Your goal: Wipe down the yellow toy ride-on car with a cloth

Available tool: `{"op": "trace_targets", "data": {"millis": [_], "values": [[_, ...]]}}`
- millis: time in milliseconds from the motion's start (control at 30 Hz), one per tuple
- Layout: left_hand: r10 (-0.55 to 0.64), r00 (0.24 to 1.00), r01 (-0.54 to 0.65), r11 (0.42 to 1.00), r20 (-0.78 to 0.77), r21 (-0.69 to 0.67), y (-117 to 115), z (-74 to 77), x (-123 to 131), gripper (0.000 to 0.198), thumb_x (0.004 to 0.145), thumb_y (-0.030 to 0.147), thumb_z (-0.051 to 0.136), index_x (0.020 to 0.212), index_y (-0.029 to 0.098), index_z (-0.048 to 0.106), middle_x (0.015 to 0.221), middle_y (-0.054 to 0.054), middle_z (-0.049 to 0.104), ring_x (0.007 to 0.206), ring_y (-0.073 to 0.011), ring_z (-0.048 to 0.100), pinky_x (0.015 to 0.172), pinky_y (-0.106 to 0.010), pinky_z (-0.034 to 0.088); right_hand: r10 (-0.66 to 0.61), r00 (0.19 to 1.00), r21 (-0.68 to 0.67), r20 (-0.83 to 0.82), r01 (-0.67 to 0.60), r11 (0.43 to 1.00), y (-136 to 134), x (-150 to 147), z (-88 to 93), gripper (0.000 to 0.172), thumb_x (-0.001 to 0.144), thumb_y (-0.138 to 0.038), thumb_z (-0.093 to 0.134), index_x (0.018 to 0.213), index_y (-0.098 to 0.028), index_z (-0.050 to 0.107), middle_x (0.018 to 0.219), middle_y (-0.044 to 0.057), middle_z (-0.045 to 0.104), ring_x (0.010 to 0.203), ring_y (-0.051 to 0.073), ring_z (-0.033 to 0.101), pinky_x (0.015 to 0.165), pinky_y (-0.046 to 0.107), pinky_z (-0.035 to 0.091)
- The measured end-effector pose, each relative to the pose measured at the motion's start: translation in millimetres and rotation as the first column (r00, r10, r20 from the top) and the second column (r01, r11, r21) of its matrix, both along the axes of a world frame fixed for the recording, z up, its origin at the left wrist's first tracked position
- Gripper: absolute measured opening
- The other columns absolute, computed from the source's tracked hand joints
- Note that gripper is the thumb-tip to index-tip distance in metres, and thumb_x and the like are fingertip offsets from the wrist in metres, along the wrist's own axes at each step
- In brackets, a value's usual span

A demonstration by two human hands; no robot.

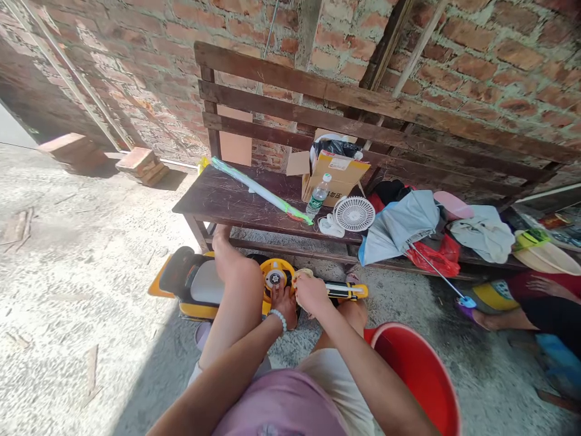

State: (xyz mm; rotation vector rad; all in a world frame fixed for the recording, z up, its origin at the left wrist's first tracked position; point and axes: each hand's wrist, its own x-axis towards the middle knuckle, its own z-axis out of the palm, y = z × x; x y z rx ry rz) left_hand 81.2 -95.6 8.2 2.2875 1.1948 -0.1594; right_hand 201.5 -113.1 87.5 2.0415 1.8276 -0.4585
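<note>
A yellow and black ride-on toy (200, 281) with a grey seat stands on the ground under my legs. My left hand (284, 306), with a beaded bracelet at the wrist, grips the lower right part of its yellow steering wheel (272, 265); the fingers reach up to the round hub. Just to the right, my right hand (312, 293) is closed around a pale yellowish cloth (301, 274), mostly hidden by the fingers. Beyond that hand the toy's yellow and black front arm (347, 291) sticks out to the right.
A dark wooden bench (204, 197) holds a wrapped long roll (258, 189), a water bottle (318, 195), a cardboard box (336, 175), a white fan (354, 214) and a grey umbrella (402, 224). A red bucket (420, 363) stands right of my leg. Another person's leg (503, 318) is at far right.
</note>
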Motion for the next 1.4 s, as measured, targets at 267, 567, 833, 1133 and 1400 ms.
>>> {"op": "trace_targets", "data": {"millis": [267, 567, 833, 1133, 1400], "values": [[-0.104, 0.994, 0.102, 0.994, -0.040, -0.034, -12.6, -2.0, -5.3, 0.047, 0.091, 0.022, 0.058, 0.136, 0.020, 0.072, 0.166, -0.013, 0.050, 0.170, -0.0386, 0.008, 0.137, -0.057, 0.003, 0.005, 0.998, -0.041, -0.069, -0.008, 0.999, -37.9, 32.1, -19.3, 0.033, 0.102, -0.018, 0.049, 0.116, -0.015, 0.079, 0.123, 0.018, 0.077, 0.112, 0.031, 0.076, 0.088, 0.033, 0.053], [-0.055, 0.998, 0.054, 0.998, -0.033, -0.038, -16.5, -6.1, -1.3, 0.054, 0.085, 0.023, 0.064, 0.138, 0.021, 0.073, 0.167, -0.013, 0.049, 0.170, -0.0381, 0.006, 0.137, -0.056, -0.001, -0.309, 0.932, 0.093, -0.188, 0.330, 0.939, -76.5, 97.3, -1.2, 0.038, 0.107, -0.025, 0.044, 0.122, -0.025, 0.079, 0.133, 0.008, 0.076, 0.117, 0.023, 0.072, 0.095, 0.029, 0.050], [-0.101, 0.990, 0.097, 0.995, -0.099, -0.039, -12.1, -5.4, -0.9, 0.061, 0.087, 0.031, 0.059, 0.145, 0.017, 0.069, 0.170, -0.020, 0.041, 0.170, -0.0420, 0.000, 0.135, -0.066, 0.000, -0.402, 0.866, 0.288, -0.297, 0.483, 0.827, -45.8, 103.1, -38.9, 0.044, 0.114, -0.034, 0.037, 0.138, -0.026, 0.072, 0.148, 0.006, 0.070, 0.128, 0.020, 0.068, 0.103, 0.026, 0.050], [-0.160, 0.969, 0.163, 0.987, -0.186, 0.000, -9.2, -2.7, -6.1, 0.063, 0.086, 0.025, 0.056, 0.147, 0.019, 0.067, 0.174, -0.014, 0.039, 0.171, -0.0384, 0.001, 0.137, -0.060, 0.002, -0.524, 0.834, 0.205, -0.172, 0.551, 0.809, -45.0, 94.6, -74.9, 0.049, 0.115, -0.040, 0.031, 0.131, -0.022, 0.073, 0.143, 0.013, 0.069, 0.113, 0.023, 0.074, 0.092, 0.033, 0.055], [-0.130, 0.970, 0.143, 0.989, -0.205, 0.049, -11.6, -11.7, -2.0, 0.060, 0.087, 0.023, 0.057, 0.146, 0.020, 0.069, 0.172, -0.015, 0.041, 0.171, -0.0407, 0.003, 0.136, -0.062, 0.002, -0.677, 0.714, 0.134, -0.176, 0.699, 0.702, -63.3, 174.4, -56.8, 0.043, 0.112, -0.036, 0.040, 0.122, -0.022, 0.080, 0.126, 0.013, 0.079, 0.116, 0.025, 0.075, 0.092, 0.031, 0.053]]}}
